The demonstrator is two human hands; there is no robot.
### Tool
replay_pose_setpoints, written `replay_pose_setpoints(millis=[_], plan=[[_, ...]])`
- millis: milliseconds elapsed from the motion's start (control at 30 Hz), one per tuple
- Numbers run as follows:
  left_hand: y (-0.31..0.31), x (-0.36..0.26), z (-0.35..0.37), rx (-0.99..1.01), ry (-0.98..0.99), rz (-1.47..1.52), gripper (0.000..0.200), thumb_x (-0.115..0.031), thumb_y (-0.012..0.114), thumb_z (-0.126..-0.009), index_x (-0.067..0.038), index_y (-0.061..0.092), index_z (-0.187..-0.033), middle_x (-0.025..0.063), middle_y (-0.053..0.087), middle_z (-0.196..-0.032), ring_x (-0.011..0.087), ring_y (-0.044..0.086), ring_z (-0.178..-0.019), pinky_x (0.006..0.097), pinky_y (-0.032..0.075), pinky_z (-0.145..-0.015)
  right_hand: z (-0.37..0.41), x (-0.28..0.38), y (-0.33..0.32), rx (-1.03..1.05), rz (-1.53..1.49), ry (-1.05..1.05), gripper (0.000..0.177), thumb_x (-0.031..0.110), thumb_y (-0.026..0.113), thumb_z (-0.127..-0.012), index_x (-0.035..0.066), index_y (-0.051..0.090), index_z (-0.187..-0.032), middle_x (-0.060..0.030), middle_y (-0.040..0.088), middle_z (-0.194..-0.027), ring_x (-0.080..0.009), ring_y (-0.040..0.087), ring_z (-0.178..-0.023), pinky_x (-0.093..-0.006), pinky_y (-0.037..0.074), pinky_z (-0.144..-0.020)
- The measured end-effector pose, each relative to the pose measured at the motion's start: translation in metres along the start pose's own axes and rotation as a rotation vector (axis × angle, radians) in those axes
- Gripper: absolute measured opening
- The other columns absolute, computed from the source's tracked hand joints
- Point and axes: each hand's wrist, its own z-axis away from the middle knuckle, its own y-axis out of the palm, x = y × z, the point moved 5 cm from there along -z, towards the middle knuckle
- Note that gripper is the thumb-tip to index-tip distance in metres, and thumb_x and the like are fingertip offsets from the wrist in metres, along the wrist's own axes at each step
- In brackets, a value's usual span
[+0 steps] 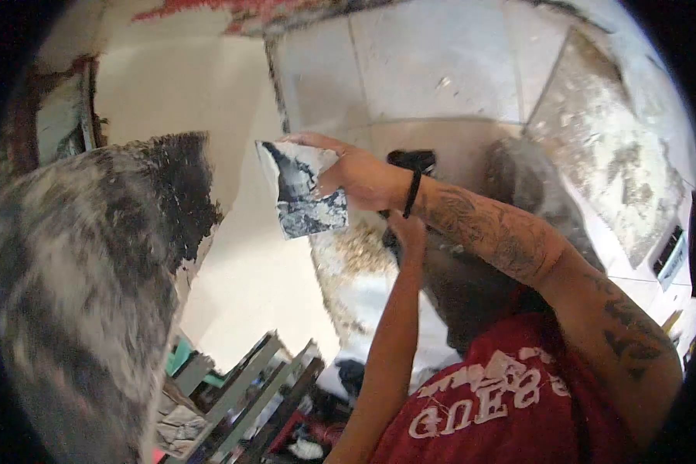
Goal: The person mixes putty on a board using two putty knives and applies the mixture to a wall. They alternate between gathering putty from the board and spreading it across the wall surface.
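Note:
My right hand [348, 174] reaches across from the right and is closed on a squarish flat piece [305, 201], its face patchy with dark grey and white, like a tile piece smeared with white paste. It is held over a cream-coloured flat surface [247, 286]. My left hand [408, 232] comes up from below, close under the black band [414, 189] on my right wrist. Its fingers look curled and are partly hidden, and I cannot tell what is in them. Just above the wrist a black object [414, 161] shows.
A large slab with a black-and-white smeared face [77, 263] rises at the left. Pale floor tiles [433, 77] lie at the top, with a rough, mortar-stained patch [611, 147] at the right. Slatted dark pieces [247, 398] and clutter are at the bottom left.

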Motion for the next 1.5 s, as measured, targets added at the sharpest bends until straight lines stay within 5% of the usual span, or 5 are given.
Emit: replay_pose_setpoints(millis=[133,200,367,900,1500], plan=[[0.0,0.017,0.006,-0.338,0.318,0.029,0.041,-0.036,0.045,-0.091,0.003,0.059,-0.088,0.0186,0.057,-0.078,0.0323,0.054,-0.072,0.044,0.042,-0.069,0.083,0.094,0.012,0.259,0.933,-0.534,0.071,-0.014,0.055,-0.067,0.009,0.039,-0.133,-0.001,0.047,-0.126,-0.0118,0.043,-0.115,-0.025,0.04,-0.092],[0.029,0.099,-0.023,-0.324,0.218,0.033,0.047,-0.042,0.046,-0.09,0.003,0.06,-0.085,0.016,0.06,-0.082,0.0289,0.055,-0.076,0.044,0.042,-0.066,0.128,0.118,0.013,-0.011,0.545,-0.081,0.07,-0.016,0.053,-0.068,0.008,0.04,-0.132,-0.0011,0.045,-0.128,-0.011,0.041,-0.118,-0.0229,0.039,-0.09],[-0.046,-0.071,0.086,-0.089,-0.045,1.48,0.055,-0.035,0.057,-0.088,0.002,0.043,-0.126,0.0167,0.048,-0.125,0.0326,0.047,-0.113,0.0426,0.036,-0.098,0.227,0.171,0.034,-0.103,0.965,-0.335,0.076,-0.019,0.046,-0.06,0.008,0.04,-0.13,-0.006,0.045,-0.127,-0.0176,0.04,-0.122,-0.0296,0.031,-0.102],[-0.156,-0.212,0.214,-0.051,0.204,1.708,0.026,0.002,0.053,-0.081,0.0,0.053,-0.107,0.0059,0.058,-0.095,0.0137,0.057,-0.082,0.0277,0.049,-0.073,0.269,0.106,0.142,0.522,1.765,-0.405,0.078,-0.018,0.051,-0.055,0.013,0.044,-0.126,-0.0157,0.04,-0.125,-0.0361,0.038,-0.12,-0.0379,0.034,-0.099],[-0.148,-0.197,0.19,-0.244,0.452,1.157,0.031,-0.002,0.054,-0.082,0.005,0.045,-0.111,0.0118,0.053,-0.102,0.016,0.05,-0.091,0.027,0.04,-0.085,0.267,0.109,0.088,0.364,2.03,-0.059,0.08,-0.02,0.044,-0.053,0.012,0.044,-0.126,-0.0146,0.039,-0.131,-0.0344,0.038,-0.122,-0.0383,0.036,-0.1]])
